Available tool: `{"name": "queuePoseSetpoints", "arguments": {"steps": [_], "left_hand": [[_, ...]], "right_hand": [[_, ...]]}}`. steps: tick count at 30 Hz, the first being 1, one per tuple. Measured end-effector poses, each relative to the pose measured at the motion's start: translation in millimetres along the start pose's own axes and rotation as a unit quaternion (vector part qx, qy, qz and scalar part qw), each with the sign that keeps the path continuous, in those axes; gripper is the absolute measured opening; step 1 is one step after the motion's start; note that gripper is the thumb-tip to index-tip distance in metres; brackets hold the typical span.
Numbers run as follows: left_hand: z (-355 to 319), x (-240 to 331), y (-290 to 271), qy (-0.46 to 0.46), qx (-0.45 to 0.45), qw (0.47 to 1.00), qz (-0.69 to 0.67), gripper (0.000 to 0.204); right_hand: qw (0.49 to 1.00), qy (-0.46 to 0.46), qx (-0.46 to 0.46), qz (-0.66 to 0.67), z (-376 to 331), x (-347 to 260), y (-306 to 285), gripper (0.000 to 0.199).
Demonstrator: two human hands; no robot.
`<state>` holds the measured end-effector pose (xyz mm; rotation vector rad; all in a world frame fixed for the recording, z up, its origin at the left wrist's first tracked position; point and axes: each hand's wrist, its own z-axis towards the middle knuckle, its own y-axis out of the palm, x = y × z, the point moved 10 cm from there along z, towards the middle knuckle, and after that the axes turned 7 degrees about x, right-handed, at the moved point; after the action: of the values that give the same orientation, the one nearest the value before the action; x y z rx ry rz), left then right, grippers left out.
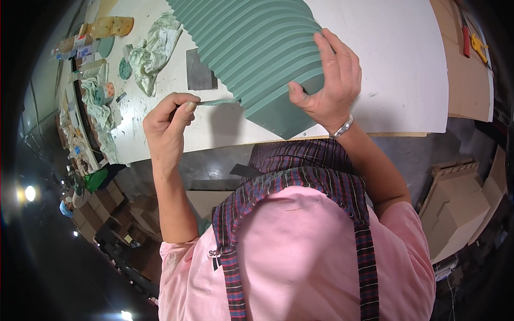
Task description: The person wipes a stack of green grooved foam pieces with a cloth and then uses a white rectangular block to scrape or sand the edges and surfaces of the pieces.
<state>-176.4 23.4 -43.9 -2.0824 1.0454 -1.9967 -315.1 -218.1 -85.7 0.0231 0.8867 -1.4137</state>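
A green panel with many parallel curved ridges [251, 48] is in front of me over the white tabletop, one corner pointing toward my body. My right hand [337, 80] holds its right edge, the thumb on the smooth border and the fingers stretched along the side. Between the thumb and fingers of my left hand [174, 112] is a thin green-smeared tool [217, 101]. Its tip meets the jagged left edge of the panel, where the ridges end. Whether the tool is a brush or a narrow spatula cannot be made out.
Left on the white table [396, 64] lie a dark grey square plate [201, 70], a green-stained rag [155, 53], a small green-coated lid [125, 68] and a bottle of yellowish contents [110, 25]. Red- and yellow-handled tools [476, 45] lie far right. Cardboard boxes [455, 206] stand below.
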Motion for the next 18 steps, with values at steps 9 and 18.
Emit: {"name": "queuePoseSetpoints", "arguments": {"steps": [9,18], "left_hand": [[3,2,-4,0.013,0.001,1.0,0.004,0.019],[-1,3,-11,0.042,0.024,0.999,-0.023,0.017]], "right_hand": [[1.0,-0.003,0.011,0.001,0,0,0,0.074],[1.0,-0.004,0.015,0.0,0,-1,-1,0.074]]}}
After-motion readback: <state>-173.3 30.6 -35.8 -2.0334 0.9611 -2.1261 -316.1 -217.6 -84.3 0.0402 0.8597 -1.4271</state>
